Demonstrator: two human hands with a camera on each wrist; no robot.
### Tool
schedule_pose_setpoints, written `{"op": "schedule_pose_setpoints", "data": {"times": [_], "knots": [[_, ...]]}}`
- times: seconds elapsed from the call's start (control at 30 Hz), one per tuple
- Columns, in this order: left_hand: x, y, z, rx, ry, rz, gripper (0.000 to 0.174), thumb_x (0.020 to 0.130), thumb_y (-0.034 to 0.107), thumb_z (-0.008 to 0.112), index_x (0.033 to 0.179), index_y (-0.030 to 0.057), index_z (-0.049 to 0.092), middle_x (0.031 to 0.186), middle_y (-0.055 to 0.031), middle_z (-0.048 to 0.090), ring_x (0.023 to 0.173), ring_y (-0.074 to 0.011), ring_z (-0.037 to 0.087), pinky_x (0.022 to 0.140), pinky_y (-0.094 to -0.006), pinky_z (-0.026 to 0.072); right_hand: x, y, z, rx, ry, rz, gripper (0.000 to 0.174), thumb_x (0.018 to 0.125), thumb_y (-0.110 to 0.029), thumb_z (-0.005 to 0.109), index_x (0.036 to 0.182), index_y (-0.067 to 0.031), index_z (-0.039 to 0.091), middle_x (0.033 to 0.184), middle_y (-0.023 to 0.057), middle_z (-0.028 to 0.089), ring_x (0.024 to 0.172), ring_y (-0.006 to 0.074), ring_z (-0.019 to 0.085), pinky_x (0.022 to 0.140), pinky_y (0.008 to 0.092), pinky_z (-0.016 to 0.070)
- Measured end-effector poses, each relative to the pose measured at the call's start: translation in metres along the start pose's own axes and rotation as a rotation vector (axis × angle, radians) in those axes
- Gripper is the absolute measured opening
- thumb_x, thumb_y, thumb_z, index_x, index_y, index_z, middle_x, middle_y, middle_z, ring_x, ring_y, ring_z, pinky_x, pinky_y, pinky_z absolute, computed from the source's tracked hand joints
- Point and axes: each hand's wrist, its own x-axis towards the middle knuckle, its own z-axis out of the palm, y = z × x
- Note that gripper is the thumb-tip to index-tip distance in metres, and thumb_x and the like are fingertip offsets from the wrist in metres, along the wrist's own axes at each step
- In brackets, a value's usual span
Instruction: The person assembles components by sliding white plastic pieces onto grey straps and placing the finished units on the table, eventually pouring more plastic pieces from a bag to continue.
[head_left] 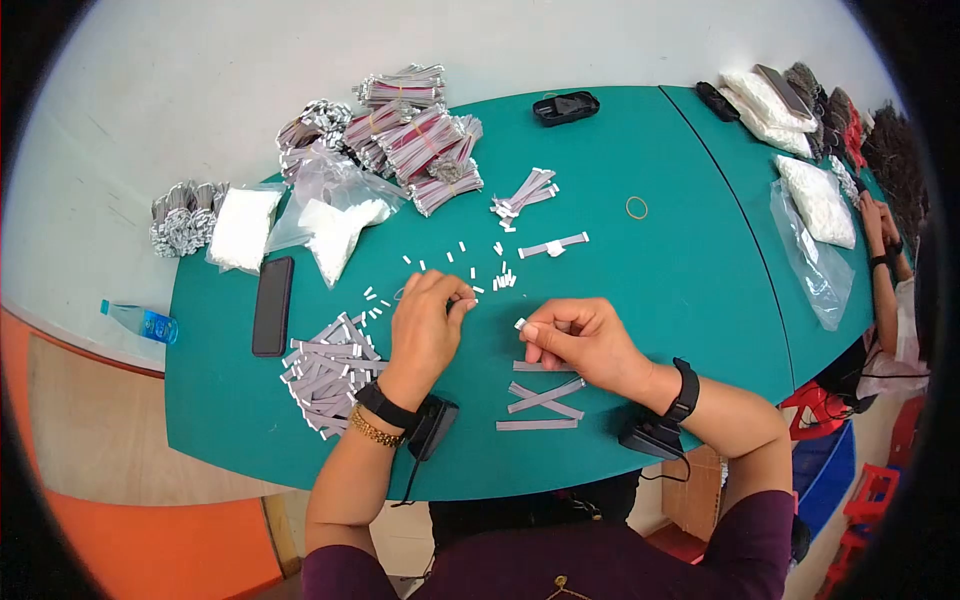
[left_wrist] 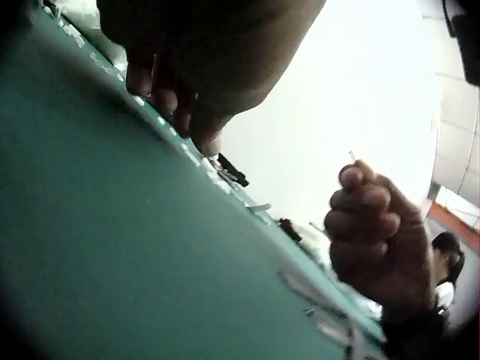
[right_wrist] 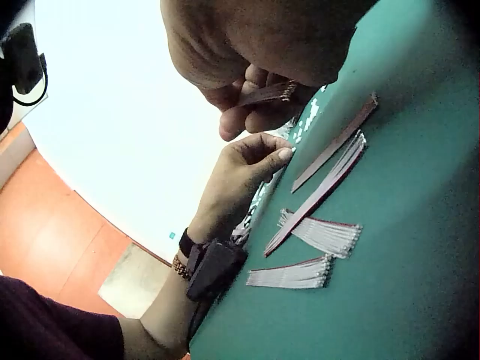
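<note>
In the head view my left hand (head_left: 425,325) is low over the table, thumb and index finger closing on a small white connector housing (right_wrist: 292,150) at their tips. My right hand (head_left: 585,343) pinches a short grey ribbon cable (right_wrist: 264,95); in the head view a white connector (head_left: 520,324) shows at its fingertips. Below the right hand lie several flat ribbon cables (head_left: 538,425) with bare ends. Loose white housings (head_left: 505,279) are scattered ahead of both hands. Left of my left forearm is a pile of ribbon cables (head_left: 330,375) with white connectors.
Bundled cables (head_left: 425,140) and bags of white parts (head_left: 243,228) stand at the back left. A phone (head_left: 272,306) and a bottle (head_left: 140,320) are at the left. A rubber band (head_left: 637,208) and a black case (head_left: 566,107) lie farther off. Another person's arms (head_left: 882,270) rest at the far right.
</note>
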Motion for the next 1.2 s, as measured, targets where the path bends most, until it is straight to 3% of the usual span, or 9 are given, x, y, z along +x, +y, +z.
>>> {"op": "schedule_pose_setpoints", "data": {"times": [0.1, 0.2, 0.3, 0.4, 0.6, 1.2], "knots": [[0.0, 0.007, -0.007, -0.247, -0.157, -0.221, 0.008, 0.077, 0.005, 0.068, 0.081, 0.0024, 0.061, 0.076, -0.0037, 0.059, 0.075, -0.0119, 0.054, 0.065, -0.0257, 0.0424, 0.0, -0.001, -0.001, 0.001, 0.002, 0.005, 0.016, 0.091, -0.015, 0.058, 0.083, -0.0032, 0.064, 0.068, -0.0008, 0.062, 0.057, 0.0018, 0.05, 0.051, 0.0176, 0.0423], [-0.004, 0.013, -0.012, -1.026, -0.305, -0.435, 0.008, 0.084, 0.008, 0.064, 0.088, 0.0025, 0.06, 0.084, -0.0018, 0.061, 0.079, -0.0077, 0.055, 0.068, -0.0216, 0.0427, -0.001, -0.002, 0.0, 0.0, -0.004, -0.004, 0.016, 0.091, -0.015, 0.057, 0.084, -0.0029, 0.064, 0.069, -0.0005, 0.062, 0.058, 0.0021, 0.051, 0.052, 0.0178, 0.0426], [-0.01, 0.014, -0.014, -1.327, -0.402, -0.446, 0.011, 0.087, 0.009, 0.061, 0.096, 0.0031, 0.059, 0.09, -0.0023, 0.061, 0.082, -0.0098, 0.056, 0.07, -0.022, 0.044, -0.002, -0.002, 0.001, 0.017, -0.025, -0.021, 0.016, 0.091, -0.015, 0.057, 0.085, -0.0024, 0.064, 0.069, -0.0002, 0.062, 0.058, 0.0025, 0.051, 0.052, 0.018, 0.0431], [-0.012, 0.022, -0.017, -1.449, -0.413, -0.586, 0.014, 0.087, 0.009, 0.062, 0.098, 0.0005, 0.061, 0.09, -0.0033, 0.062, 0.083, -0.0091, 0.057, 0.073, -0.0228, 0.0446, -0.003, -0.003, 0.002, 0.018, -0.044, -0.038, 0.015, 0.091, -0.014, 0.056, 0.086, -0.0021, 0.064, 0.07, 0.0, 0.062, 0.059, 0.0028, 0.052, 0.053, 0.018, 0.0434], [-0.018, 0.016, -0.013, -1.533, -0.475, -0.582, 0.019, 0.087, 0.009, 0.061, 0.104, 0.0002, 0.062, 0.091, -0.0044, 0.063, 0.083, -0.0104, 0.058, 0.075, -0.0242, 0.0474, -0.002, -0.001, 0.002, -0.036, -0.056, -0.043, 0.015, 0.092, -0.013, 0.056, 0.086, -0.002, 0.064, 0.071, -0.0001, 0.062, 0.06, 0.0028, 0.052, 0.054, 0.0178, 0.0435], [-0.019, 0.019, -0.013, -1.347, -0.468, -0.487, 0.016, 0.087, 0.007, 0.061, 0.1, -0.0021, 0.061, 0.087, -0.0061, 0.062, 0.075, -0.0108, 0.055, 0.069, -0.0232, 0.0454, -0.001, 0.002, 0.001, -0.058, -0.122, -0.014, 0.014, 0.091, -0.013, 0.056, 0.085, -0.003, 0.063, 0.071, -0.0012, 0.06, 0.061, 0.0032, 0.05, 0.053, 0.0179, 0.0406]]}}
